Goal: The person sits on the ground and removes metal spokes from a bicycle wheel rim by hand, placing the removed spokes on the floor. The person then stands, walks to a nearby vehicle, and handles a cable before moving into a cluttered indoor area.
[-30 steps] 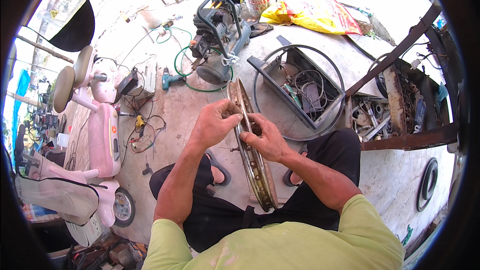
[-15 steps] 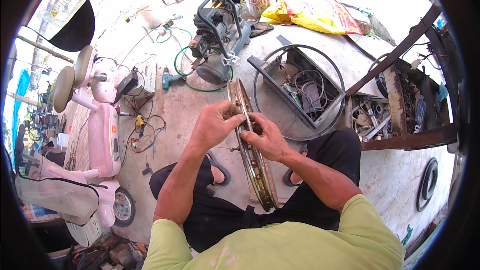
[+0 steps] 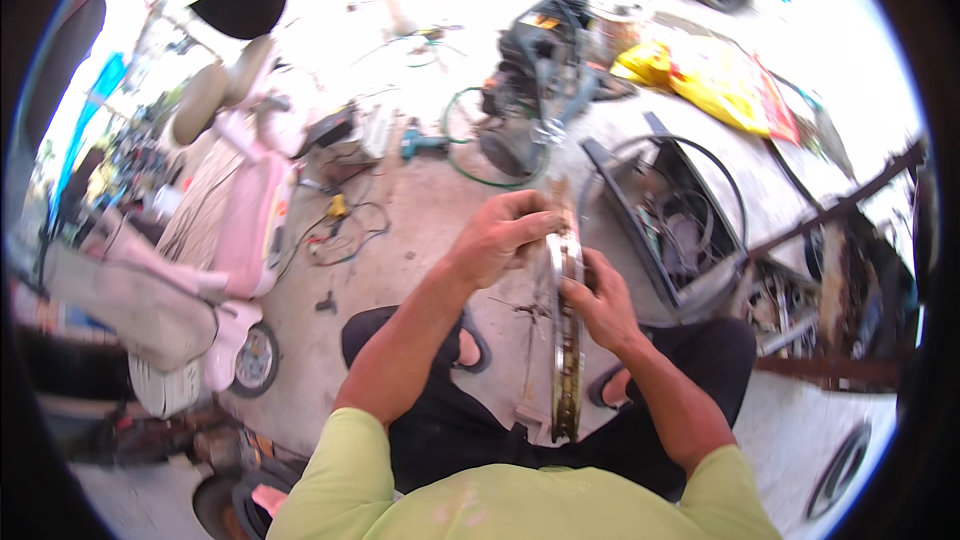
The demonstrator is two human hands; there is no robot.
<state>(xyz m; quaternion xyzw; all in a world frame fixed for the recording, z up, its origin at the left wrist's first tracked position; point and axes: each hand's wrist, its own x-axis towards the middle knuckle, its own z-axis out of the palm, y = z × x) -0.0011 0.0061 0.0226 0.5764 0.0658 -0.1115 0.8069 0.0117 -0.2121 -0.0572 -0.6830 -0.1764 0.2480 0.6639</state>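
Note:
A bare metal wheel rim (image 3: 567, 360) with a row of holes stands upright between my knees, its channel facing me. My right hand (image 3: 603, 305) grips its right side, thumb on the channel and fingers around the far side. On the left, my left hand (image 3: 505, 237) is closed in a pinch, its fingertips at the rim's upper left edge; whatever is between them is too small and blurred to make out. Below that hand, thin spokes and a small hub-like part (image 3: 533, 310) show beside the rim, smeared by motion.
Ahead stands an air compressor (image 3: 520, 130) with a green hose, and a teal drill (image 3: 423, 142) lies beside it. A metal box of cables (image 3: 690, 230) sits at right, near a rusty frame holding tools. A pink scooter (image 3: 250, 230) stands at left.
The view has swung, shifting the scene right. The rim stands straighter. My left hand has drawn from the rim's middle to its left edge, and my hands are farther apart.

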